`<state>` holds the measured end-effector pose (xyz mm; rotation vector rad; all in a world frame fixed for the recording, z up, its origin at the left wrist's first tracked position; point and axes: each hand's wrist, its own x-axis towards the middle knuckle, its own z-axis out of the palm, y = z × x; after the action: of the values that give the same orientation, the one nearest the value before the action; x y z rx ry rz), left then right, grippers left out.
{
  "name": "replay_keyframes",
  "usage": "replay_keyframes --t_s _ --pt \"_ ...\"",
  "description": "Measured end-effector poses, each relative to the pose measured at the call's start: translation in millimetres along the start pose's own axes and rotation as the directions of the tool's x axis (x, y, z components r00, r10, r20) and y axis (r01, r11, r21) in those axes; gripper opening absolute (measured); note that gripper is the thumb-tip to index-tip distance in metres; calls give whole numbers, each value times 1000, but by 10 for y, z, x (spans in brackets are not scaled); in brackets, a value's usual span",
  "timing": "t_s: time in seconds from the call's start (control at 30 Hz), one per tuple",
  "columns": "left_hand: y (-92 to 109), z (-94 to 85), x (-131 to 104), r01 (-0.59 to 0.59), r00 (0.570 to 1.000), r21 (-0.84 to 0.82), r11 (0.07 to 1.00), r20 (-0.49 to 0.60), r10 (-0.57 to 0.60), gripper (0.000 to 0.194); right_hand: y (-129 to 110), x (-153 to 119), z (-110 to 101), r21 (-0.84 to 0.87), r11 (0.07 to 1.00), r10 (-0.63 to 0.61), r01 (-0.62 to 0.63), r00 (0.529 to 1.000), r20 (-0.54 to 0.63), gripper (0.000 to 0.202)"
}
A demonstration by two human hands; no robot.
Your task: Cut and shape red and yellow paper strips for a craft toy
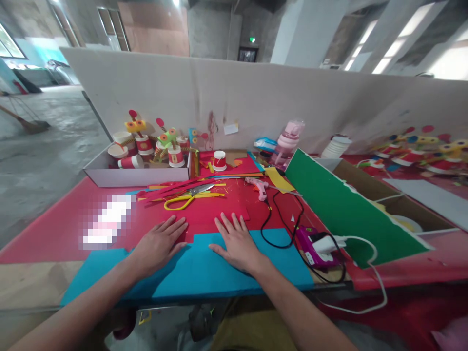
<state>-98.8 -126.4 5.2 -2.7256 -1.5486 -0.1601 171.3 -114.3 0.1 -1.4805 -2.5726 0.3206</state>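
My left hand (157, 245) lies flat at the table's front, palm down with fingers stretched, over the edge between blue paper (204, 273) and the red surface. To its right, my right hand (236, 243) rests palm down with fingers spread, its fingertips on a red sheet (208, 214). Neither hand holds anything. Just beyond the fingers lie yellow-handled scissors (188, 197), slightly open, among red and yellow paper strips (171, 187). A pink glue gun (260, 187) lies past my right hand, its black cord curving towards me.
At the back left, a white box (142, 178) holds paper-cup figures. A white-and-red cup (219, 161) stands mid-table. On the right are a purple power strip (316, 248) with plugs and a green-sided divided box (351, 214). A pink bottle (288, 141) stands by the white partition (256, 97).
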Motion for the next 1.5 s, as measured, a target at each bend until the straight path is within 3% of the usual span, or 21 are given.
replay_keyframes --t_s 0.17,0.3,0.43,0.53,0.63,0.7,0.83,0.97,1.1,1.2,1.33,1.5 --pt "-243 -92 -174 97 992 20 995 78 -98 54 194 -102 -93 -33 997 75 -75 997 12 83" --pt "-225 -66 -211 126 992 -4 992 32 -125 53 126 -55 -237 -72 988 137 -139 990 -33 85" --pt "-61 9 -160 122 992 0 992 -40 -122 55 -179 190 -264 -63 998 -35 28 992 -125 82" --pt "-43 -71 -86 120 991 15 993 -64 -118 54 -344 394 -162 -29 991 -134 132 984 -115 87" --pt "-216 -312 45 154 977 35 987 -155 -147 51 -367 499 -62 7 989 -145 147 983 -113 89" --pt "-403 -493 168 207 956 69 976 -227 -187 49 -342 505 -44 24 987 -151 158 972 -179 88" --pt "-754 -689 422 299 940 114 948 -204 -272 43 -302 452 -106 145 971 -136 188 942 -307 86" --pt "-869 -639 597 308 938 86 948 -194 -287 39 -286 446 -153 169 969 -123 180 944 -305 79" --pt "-740 -477 752 134 981 53 990 -149 -125 34 -248 509 -110 37 994 -92 107 952 -292 74" --pt "-593 -345 890 36 997 77 996 -65 -31 29 -204 543 -43 68 992 -86 102 975 -204 80" --pt "-446 -218 1051 67 997 199 978 -53 -57 22 -177 543 68 97 993 -61 68 996 -73 84" --pt "-439 -268 1129 171 980 189 967 -131 -148 19 -225 527 190 84 996 29 -21 995 -94 90"
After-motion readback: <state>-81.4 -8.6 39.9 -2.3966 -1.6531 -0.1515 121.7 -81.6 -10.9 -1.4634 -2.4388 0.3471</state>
